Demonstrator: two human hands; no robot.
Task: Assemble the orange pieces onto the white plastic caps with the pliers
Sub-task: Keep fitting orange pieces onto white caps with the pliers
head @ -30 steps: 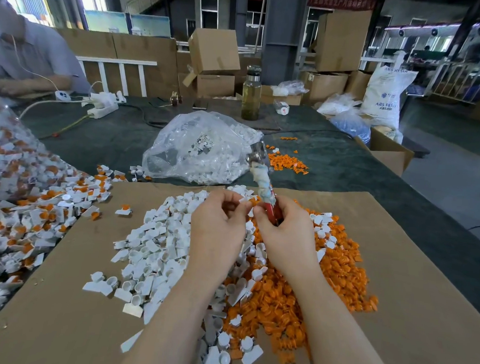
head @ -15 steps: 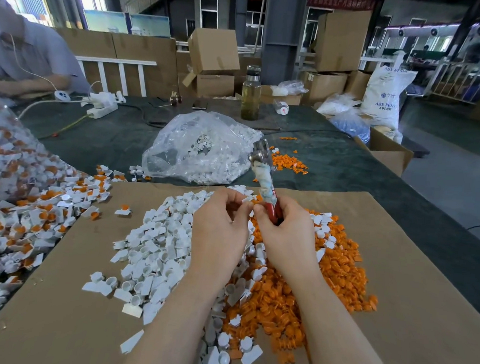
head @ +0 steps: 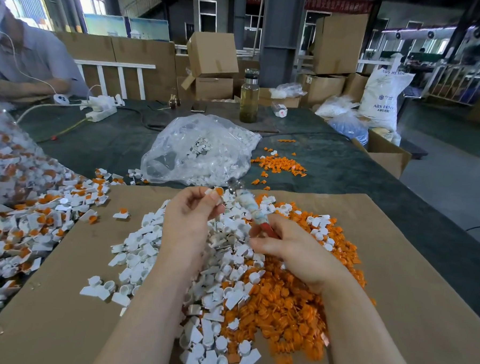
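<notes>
My left hand (head: 188, 221) pinches a white cap with an orange piece in it (head: 215, 192), raised above the heap. My right hand (head: 290, 251) grips the red handles of the pliers (head: 250, 207), whose cloth-wrapped shaft and metal jaws point up and left toward the cap. Under both hands a pile of white caps (head: 146, 249) lies on the left and a pile of orange pieces (head: 282, 303) on the right, both on a cardboard sheet (head: 409, 274).
A heap of assembled white-and-orange caps (head: 23, 215) lies at the left. A clear bag of white caps (head: 201, 149) and loose orange pieces (head: 278, 164) lie beyond the cardboard. Further back stand a bottle (head: 249, 96), a power strip (head: 100, 110) and boxes. A person (head: 25, 59) sits far left.
My left hand has lifted away to the left with a cap that now shows an orange piece. The pliers have tilted lower and toward the left, and my right hand has shifted right.
</notes>
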